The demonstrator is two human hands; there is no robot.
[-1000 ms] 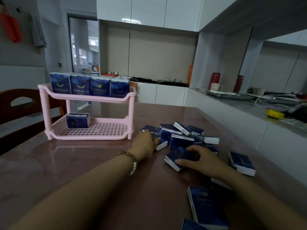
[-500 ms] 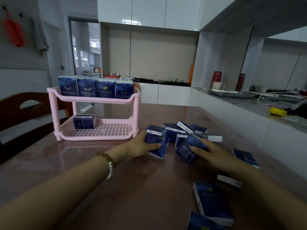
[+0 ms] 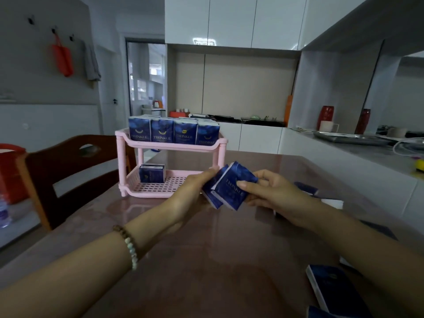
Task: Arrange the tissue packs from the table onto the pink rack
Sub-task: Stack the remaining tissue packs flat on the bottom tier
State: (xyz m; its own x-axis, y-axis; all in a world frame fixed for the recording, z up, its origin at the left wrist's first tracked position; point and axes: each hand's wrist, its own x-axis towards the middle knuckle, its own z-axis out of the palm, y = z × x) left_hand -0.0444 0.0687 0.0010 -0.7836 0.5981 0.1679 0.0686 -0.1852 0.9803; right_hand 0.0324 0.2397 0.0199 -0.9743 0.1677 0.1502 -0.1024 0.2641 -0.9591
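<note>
— Above the table (image 3: 206, 260), just in front of the pink rack (image 3: 171, 145), two tissue packs are now held up together. A second ago they were still down in the pile.

— Which packs are held?

— The front pack (image 3: 234, 185) is pinched by the right hand (image 3: 273, 193), thumb on its face. The back pack (image 3: 212, 190) is pressed against it and gripped by the left hand (image 3: 190, 193). Both hands are closed on the packs, and both packs are tilted.

— What does that mean for the job?

— Two more packs have been picked up, so it looks like they will be put on the rack next. The top shelf is already filled along its front by a row of packs (image 3: 173, 133). Only one pack (image 3: 152, 172) is seen on the bottom shelf, at its left end. Lots of room is left there, so that is likely where they will go.

— Is much left to do?

— Yes. More loose packs (image 3: 330, 288) are seen on the table by the right arm, some partly hidden.

— What is the table like?

— It is brown, smooth and shiny, so packs could be slid on it easily.

— And the room?

— A kitchen is seen, with white cupboards (image 3: 231, 19) and a grey counter (image 3: 358, 145). A wooden chair (image 3: 68, 171) is placed at the left of the table.
</note>
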